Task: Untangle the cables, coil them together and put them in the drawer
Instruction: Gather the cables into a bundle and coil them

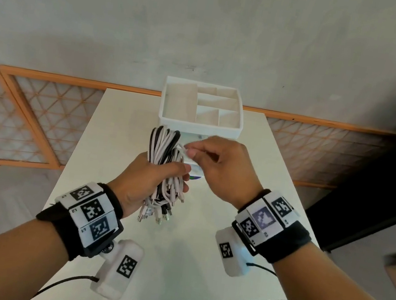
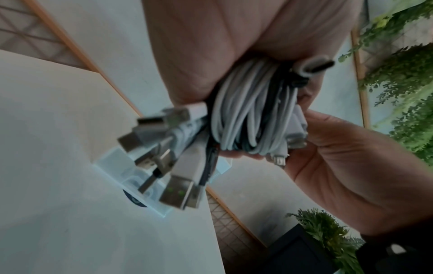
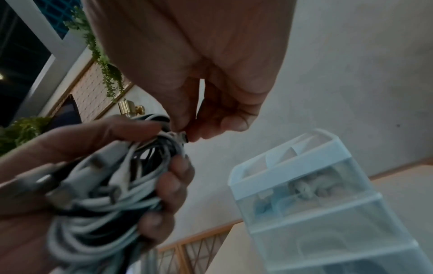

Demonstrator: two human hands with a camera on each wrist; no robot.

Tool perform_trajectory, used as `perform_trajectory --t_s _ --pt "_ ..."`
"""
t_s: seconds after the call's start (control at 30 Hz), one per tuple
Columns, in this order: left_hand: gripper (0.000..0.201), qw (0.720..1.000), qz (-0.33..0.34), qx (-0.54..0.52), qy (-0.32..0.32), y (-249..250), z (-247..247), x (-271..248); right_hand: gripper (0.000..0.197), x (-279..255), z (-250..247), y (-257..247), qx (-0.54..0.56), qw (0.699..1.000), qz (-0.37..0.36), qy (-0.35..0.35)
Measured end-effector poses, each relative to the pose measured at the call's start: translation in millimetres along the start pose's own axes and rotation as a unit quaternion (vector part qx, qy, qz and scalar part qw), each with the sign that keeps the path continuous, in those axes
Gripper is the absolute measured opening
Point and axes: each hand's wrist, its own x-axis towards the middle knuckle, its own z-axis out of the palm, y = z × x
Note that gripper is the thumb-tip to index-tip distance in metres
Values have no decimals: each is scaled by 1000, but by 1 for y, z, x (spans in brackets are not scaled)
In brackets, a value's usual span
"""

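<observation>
**Q:** What does the left hand [image 1: 146,180] hold?

**A:** A bundle of cables [image 1: 164,160], white and black strands coiled together. The fingers are curled round the middle of the bundle, with the looped end rising above the fist and the plug ends [image 1: 155,214] hanging below it. In the left wrist view the cable bundle [image 2: 248,111] is clamped between palm and fingers, and several metal plugs [image 2: 173,148] fan out below it.

**Q:** And the right hand [image 1: 225,169]?

**A:** Its thumb and forefinger pinch a single white cable end [image 1: 183,150], just beside the upper part of the bundle. The right wrist view shows that pinch on a small connector [image 3: 181,138], touching the coil held by the left hand [image 3: 93,176].

**Q:** Where is the drawer unit [image 1: 202,106] relative to the hands?

**A:** Just beyond them, standing on the white desk [image 1: 123,125]. Its top is an open tray divided into compartments. From the right wrist, the unit [image 3: 316,204] shows stacked translucent drawers, to the right of both hands.

**Q:** Do the cables touch the desk?

**A:** No; the bundle hangs above it, between the two hands.
</observation>
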Motion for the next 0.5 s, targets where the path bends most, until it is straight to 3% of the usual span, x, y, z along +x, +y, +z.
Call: perform_trajectory --t_s 0.1,0.2,0.37,0.5 --pt "39 1000 6 -1 -1 2 1 -1 9 -2 3 -1 43 998 50 -14" --pt "39 1000 7 11 -11 2 1 -2 11 -1 3 -4 27 996 55 -68" --pt "27 998 18 52 33 -1 2 0 10 1 -1 -9 -8 998 56 -22" --pt "24 989 60 111 72 -5 2 5 19 1 -3 -19 107 983 140 -49"
